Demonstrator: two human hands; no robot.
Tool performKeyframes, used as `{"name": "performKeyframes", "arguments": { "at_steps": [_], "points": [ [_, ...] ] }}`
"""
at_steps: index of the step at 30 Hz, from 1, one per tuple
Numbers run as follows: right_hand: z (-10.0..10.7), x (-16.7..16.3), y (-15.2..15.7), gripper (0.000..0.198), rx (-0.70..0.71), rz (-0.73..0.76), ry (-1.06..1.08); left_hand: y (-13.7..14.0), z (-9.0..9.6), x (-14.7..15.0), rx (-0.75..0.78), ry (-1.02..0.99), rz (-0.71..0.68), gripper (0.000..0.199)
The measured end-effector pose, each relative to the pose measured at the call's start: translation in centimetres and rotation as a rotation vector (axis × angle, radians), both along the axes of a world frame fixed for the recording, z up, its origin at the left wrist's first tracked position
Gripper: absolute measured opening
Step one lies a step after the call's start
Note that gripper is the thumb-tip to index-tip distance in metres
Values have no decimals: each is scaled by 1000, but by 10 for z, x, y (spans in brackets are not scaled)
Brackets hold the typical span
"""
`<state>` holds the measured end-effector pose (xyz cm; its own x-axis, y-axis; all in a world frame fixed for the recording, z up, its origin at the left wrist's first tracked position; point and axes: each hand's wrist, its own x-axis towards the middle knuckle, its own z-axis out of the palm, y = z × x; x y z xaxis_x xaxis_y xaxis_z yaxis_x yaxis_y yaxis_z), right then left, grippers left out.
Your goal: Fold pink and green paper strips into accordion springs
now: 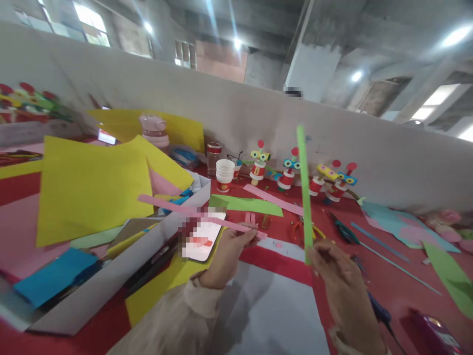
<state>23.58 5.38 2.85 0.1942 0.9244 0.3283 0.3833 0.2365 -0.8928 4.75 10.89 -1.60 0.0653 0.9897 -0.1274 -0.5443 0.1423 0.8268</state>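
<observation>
Above the near half of the red table [402, 296], the left hand [227, 254] is pinching a pink strip [231, 225] between thumb and fingers close to its right end, so that the strip is slanting leftward across the view of a phone [207, 241] and a white box [121, 270]. Toward the table's right side, the right hand [342, 278] is pinching the lower end of a green strip [304, 197], which is standing almost upright, well apart from the pink one. Between the two forearms, a pale sheet [273, 305] is lying toward the near edge. The phone is resting just beside the box, with a yellow sheet [155, 296] spreading on the table below it, and the box is stretching along the left side, carrying a large yellow sheet [96, 192] and other coloured paper. Along the far edge, before a pale partition [177, 88], four paper-cup figures [257, 171] are standing in a row, with a stack of white cups [224, 170] to their left. Near the right edge, a light blue sheet [388, 222] and a green sheet [449, 276] are lying flat, while a dark purple object [438, 330] is sitting at the near right corner.
</observation>
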Motion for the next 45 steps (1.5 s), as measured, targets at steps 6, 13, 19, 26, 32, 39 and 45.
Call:
{"name": "performKeyframes", "arguments": {
  "at_steps": [6,13,19,26,32,39,45],
  "points": [
    [-13,-23,31,22,-173,157,414,-2,2,-2,-14,27,-77,17],
    [-31,-33,30,20,-296,146,560,-6,2,5,-9,89,-110,15],
    [-37,-37,32,18,-373,171,677,-12,4,10,-12,104,-144,13],
    [-40,-39,31,15,-385,191,714,-11,4,9,3,105,-147,12],
    [-37,-40,31,16,-375,191,688,-12,7,10,-9,89,-167,12],
    [-36,-40,30,16,-378,196,689,-14,9,12,-42,82,-135,13],
    [-35,-41,29,17,-366,199,687,-15,9,12,-43,75,-139,14]
  ]
}}
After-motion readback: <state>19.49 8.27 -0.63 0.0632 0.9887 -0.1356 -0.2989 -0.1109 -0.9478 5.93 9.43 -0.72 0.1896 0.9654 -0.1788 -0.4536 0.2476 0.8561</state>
